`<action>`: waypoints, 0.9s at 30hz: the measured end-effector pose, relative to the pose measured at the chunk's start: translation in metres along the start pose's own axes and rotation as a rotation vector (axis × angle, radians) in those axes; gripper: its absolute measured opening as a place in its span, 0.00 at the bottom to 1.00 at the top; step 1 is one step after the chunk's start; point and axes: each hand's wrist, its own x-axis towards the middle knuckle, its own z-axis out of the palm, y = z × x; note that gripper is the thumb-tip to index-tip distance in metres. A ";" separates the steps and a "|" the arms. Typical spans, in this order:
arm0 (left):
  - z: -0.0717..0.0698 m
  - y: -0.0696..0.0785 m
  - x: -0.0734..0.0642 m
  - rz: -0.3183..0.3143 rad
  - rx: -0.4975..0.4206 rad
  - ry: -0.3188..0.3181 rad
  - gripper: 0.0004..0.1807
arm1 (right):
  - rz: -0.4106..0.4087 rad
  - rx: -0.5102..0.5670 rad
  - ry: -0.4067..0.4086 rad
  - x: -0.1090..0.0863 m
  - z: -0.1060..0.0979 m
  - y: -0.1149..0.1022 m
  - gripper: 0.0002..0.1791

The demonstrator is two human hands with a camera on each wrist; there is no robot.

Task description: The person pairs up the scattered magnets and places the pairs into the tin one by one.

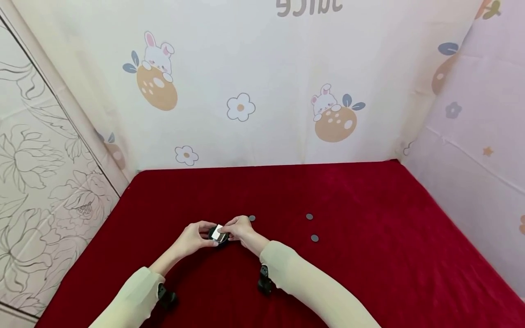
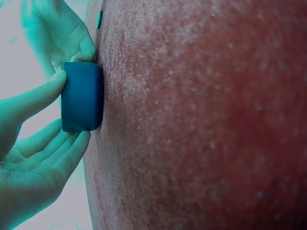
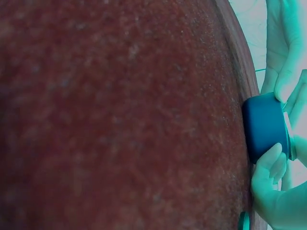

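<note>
A short, round black container stands on the red cloth, its side looking smooth and bluish in the left wrist view. My left hand grips it by opposite sides, thumb at the near rim and fingers at the far one. Over its top lies a small flat piece, white and shiny, seen edge-on in the right wrist view as a pale strip. My right hand pinches this piece at its edge, with curled fingers against the container's side. The container's inside is hidden.
Three small grey discs lie on the red cloth: one just beyond the right hand, two farther right, the upper disc and the lower disc. A patterned curtain hangs behind the table.
</note>
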 end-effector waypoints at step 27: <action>-0.002 -0.032 0.016 0.031 0.137 -0.022 0.28 | -0.204 -0.285 -0.362 -0.014 -0.047 -0.018 0.12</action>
